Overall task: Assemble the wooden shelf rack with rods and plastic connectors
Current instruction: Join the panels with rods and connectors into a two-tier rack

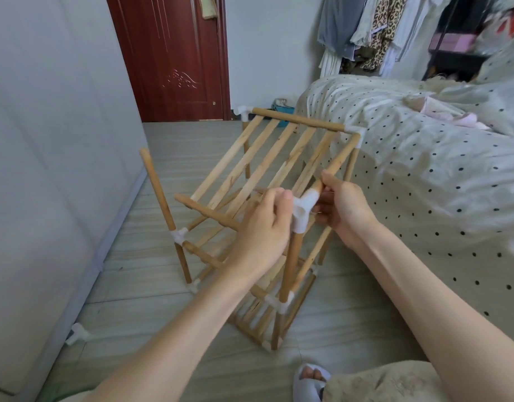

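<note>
A part-built wooden rack [279,158] stands on the floor, its top slatted shelf tilted up toward the far side. My left hand [261,230] grips the near end of a horizontal rod [203,211] and presses against a white plastic connector [303,210]. That connector caps the near right upright post [290,265]. My right hand [342,207] holds the side rod [337,161] where it enters the connector. At the left, a bare upright rod [157,187] rises from another white connector [178,235].
A loose white connector [77,333] lies on the floor by the grey wall panel at the left. A bed with a dotted cover [409,169] borders the rack's right side. A red door [177,56] is behind. My slippered foot [310,378] sits at the bottom.
</note>
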`<action>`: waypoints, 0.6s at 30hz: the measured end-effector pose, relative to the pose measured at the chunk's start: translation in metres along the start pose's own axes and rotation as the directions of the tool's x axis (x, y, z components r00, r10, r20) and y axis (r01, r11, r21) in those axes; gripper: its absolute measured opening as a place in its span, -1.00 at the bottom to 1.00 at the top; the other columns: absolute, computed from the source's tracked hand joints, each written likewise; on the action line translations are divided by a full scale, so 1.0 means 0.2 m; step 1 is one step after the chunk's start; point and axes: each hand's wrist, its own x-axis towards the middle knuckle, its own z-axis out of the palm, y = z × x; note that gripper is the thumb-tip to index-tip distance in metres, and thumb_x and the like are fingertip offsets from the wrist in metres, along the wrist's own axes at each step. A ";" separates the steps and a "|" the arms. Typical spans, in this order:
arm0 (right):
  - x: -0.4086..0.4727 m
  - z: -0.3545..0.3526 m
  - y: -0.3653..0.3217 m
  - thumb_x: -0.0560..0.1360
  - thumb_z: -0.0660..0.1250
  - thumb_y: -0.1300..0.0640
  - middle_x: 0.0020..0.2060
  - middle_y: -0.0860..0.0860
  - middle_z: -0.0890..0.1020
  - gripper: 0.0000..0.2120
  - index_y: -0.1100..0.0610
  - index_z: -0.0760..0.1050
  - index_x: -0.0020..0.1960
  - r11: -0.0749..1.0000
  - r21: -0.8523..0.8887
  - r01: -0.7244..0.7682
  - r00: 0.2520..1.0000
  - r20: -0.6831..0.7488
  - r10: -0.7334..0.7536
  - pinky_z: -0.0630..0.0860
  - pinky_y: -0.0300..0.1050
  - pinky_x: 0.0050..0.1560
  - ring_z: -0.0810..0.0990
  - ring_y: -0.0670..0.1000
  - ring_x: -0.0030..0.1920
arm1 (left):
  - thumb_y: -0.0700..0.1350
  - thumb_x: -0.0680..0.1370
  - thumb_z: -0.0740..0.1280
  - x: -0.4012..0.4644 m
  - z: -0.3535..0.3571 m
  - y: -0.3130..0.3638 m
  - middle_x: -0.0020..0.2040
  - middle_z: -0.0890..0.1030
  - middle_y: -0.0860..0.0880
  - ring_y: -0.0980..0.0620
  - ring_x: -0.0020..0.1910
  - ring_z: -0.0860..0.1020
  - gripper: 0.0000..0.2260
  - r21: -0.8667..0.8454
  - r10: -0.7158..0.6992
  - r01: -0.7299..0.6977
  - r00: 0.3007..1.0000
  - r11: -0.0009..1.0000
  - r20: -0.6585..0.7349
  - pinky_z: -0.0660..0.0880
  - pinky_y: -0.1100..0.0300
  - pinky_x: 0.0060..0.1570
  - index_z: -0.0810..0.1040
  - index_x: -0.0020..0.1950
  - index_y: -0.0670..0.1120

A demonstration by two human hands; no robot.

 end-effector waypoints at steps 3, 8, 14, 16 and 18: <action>0.04 -0.03 -0.02 0.58 0.18 -0.02 -0.43 0.04 0.46 -0.71 0.18 0.44 -0.16 1.000 -0.009 -0.003 0.994 -0.112 0.002 0.40 -0.12 -0.35 0.44 0.06 -0.37 | 0.02 0.65 -0.03 0.02 0.04 0.01 -0.10 0.47 0.09 0.13 0.03 0.36 -0.70 0.125 0.066 -0.077 0.994 0.989 0.090 0.31 0.19 -0.04 0.42 0.22 -0.01; 0.03 -0.08 -0.07 0.53 0.30 -0.02 -0.37 0.02 0.49 -0.73 0.17 0.46 -0.20 0.994 0.106 -0.027 0.970 -0.237 0.051 0.46 -0.11 -0.26 0.48 -0.01 -0.35 | -0.06 0.66 -0.01 0.06 0.10 0.02 0.01 0.32 0.14 0.13 0.09 0.22 -0.61 0.188 0.098 -0.143 0.968 0.972 0.229 0.18 0.25 0.17 0.20 0.50 -0.04; -0.10 -0.03 0.03 0.51 0.21 -0.21 -0.09 -0.05 0.51 -0.58 0.14 0.46 0.09 0.951 -0.209 0.230 0.940 -0.205 -0.273 0.44 -0.21 -0.08 0.48 -0.08 -0.13 | -0.21 0.63 0.05 0.10 0.08 -0.02 0.10 0.32 0.12 0.22 0.03 0.17 -0.57 0.236 0.205 -0.259 0.951 0.937 0.230 0.07 0.47 0.01 0.17 0.51 -0.07; -0.12 -0.03 0.04 0.53 0.21 -0.09 -0.29 -0.09 0.45 -0.73 0.11 0.40 -0.17 0.899 -0.301 0.319 0.921 -0.125 -0.368 0.38 -0.17 -0.16 0.43 -0.11 -0.28 | -0.25 0.62 0.06 0.10 0.08 -0.04 0.09 0.33 0.12 0.19 0.07 0.21 -0.58 0.235 0.200 -0.248 0.957 0.940 0.208 0.09 0.46 0.05 0.23 0.49 -0.07; -0.10 -0.05 0.03 0.58 0.13 0.07 -0.44 -0.04 0.38 -0.72 0.14 0.29 -0.29 0.883 -0.324 0.341 0.909 -0.127 -0.398 0.36 -0.22 -0.33 0.41 -0.15 -0.48 | -0.29 0.61 0.06 0.08 0.08 -0.08 0.09 0.33 0.13 0.17 0.13 0.25 -0.57 0.237 0.165 -0.204 0.971 0.950 0.175 0.12 0.44 0.11 0.26 0.47 -0.05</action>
